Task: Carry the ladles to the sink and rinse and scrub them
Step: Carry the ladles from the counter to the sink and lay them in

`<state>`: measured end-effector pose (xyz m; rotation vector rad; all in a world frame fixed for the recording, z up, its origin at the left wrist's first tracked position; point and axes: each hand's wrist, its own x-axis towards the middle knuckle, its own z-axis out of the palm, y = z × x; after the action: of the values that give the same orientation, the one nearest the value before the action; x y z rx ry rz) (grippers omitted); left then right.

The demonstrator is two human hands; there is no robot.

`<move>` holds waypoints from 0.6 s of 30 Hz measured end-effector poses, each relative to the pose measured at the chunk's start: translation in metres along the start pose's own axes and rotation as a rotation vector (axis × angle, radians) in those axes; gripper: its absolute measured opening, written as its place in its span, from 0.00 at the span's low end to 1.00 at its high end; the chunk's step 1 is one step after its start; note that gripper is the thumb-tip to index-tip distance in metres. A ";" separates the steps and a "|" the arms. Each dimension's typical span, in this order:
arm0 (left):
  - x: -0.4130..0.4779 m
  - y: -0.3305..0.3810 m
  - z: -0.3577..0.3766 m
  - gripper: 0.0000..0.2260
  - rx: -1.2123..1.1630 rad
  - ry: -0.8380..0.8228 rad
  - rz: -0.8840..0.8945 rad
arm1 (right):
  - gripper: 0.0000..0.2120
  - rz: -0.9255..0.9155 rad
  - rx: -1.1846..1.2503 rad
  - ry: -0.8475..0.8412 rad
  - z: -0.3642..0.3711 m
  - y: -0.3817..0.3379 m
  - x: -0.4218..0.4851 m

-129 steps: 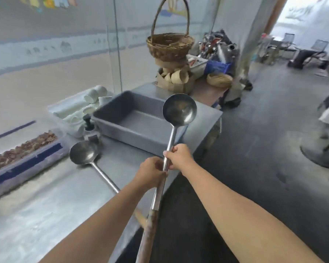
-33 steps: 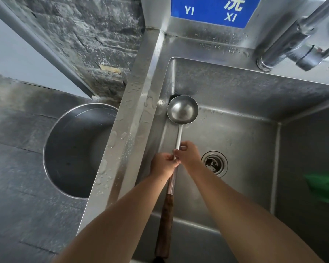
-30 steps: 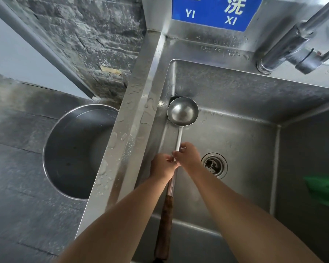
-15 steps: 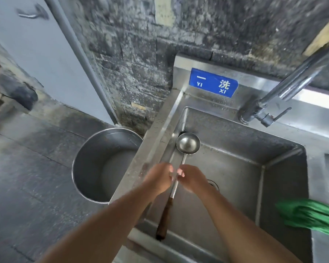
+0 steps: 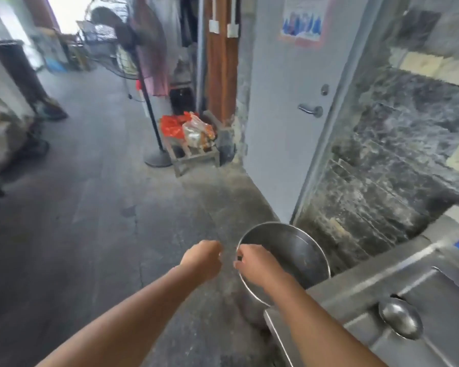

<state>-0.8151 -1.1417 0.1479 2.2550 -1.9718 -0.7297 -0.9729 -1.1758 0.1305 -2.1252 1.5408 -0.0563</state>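
Both your hands are empty, loosely curled: left hand (image 5: 202, 259) over the grey floor, right hand (image 5: 257, 263) above the round steel pot (image 5: 300, 250). One round-bowled steel ladle (image 5: 400, 317) lies in the stainless steel sink (image 5: 355, 284), lower right, well apart from them.

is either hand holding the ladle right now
No. The ladle lies in the sink, while the left hand and right hand are both empty, out over the floor.
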 end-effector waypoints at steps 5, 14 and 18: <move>-0.120 -0.209 -0.038 0.14 -0.145 0.142 -0.349 | 0.14 -0.352 -0.157 -0.177 0.103 -0.211 0.008; -0.398 -0.476 -0.051 0.11 -0.324 0.400 -0.923 | 0.13 -0.938 -0.310 -0.404 0.285 -0.554 -0.110; -0.510 -0.547 -0.036 0.11 -0.401 0.502 -1.195 | 0.12 -1.186 -0.404 -0.512 0.357 -0.663 -0.179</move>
<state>-0.3341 -0.5680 0.1486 2.7527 -0.1212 -0.4229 -0.3393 -0.7313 0.1463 -2.7594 -0.1231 0.3836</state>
